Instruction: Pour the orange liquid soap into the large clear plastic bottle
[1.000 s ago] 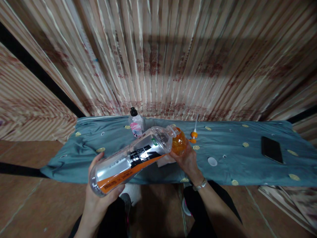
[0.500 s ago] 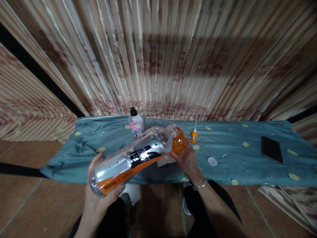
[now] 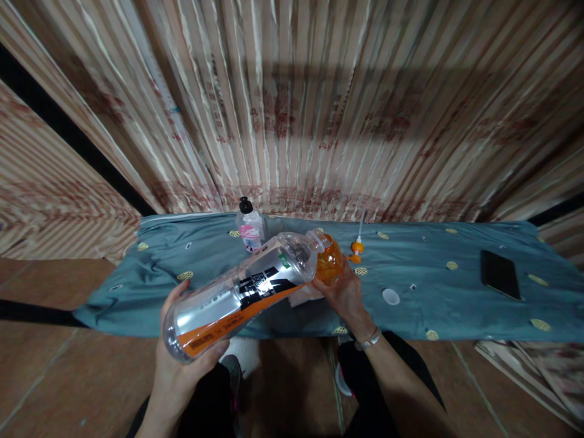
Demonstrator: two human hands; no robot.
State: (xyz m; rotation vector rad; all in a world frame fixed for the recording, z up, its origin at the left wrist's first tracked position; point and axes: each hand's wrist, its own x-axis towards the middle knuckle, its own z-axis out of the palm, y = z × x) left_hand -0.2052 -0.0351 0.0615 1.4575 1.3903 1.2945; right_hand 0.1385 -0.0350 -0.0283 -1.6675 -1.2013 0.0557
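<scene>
A large clear bottle with a silver, black and orange label is tilted, its neck toward the right. My left hand is wrapped round its base end. My right hand grips a small orange bottle, whose mouth meets the neck of the large one. Just right of that hand an orange pump head with a pale tube lies on the cloth. A white round cap rests nearer the front edge. Some pale pink item shows partly beneath the large bottle.
A clear bottle with a black cap stands at the back left of the teal cloth-covered surface. On the right lies a black phone-like slab. Striped curtains hang behind. Below are the tiled floor and my legs.
</scene>
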